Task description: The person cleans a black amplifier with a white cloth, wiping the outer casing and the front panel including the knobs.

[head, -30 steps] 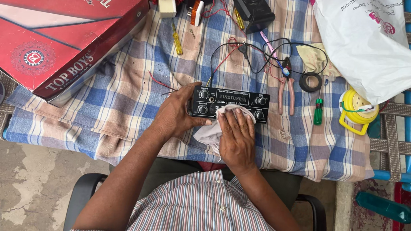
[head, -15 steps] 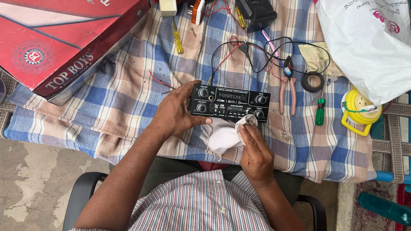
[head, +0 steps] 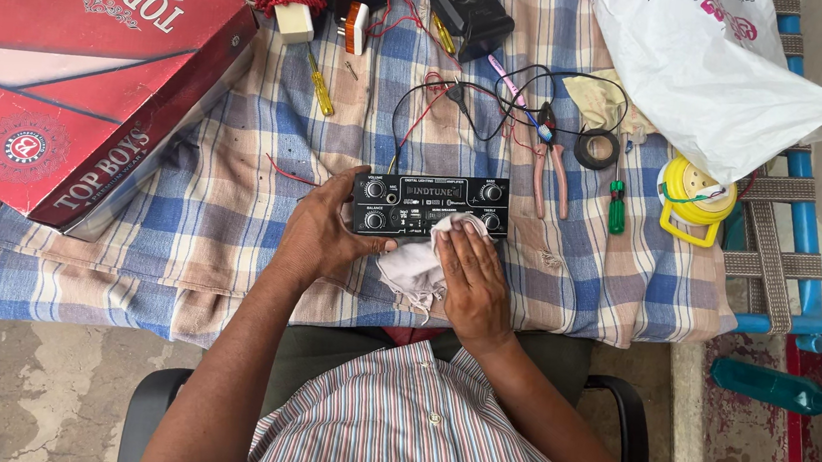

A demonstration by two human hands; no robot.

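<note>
Checked cloth (head: 232, 214) over woven cot (head: 779, 265)
</note>
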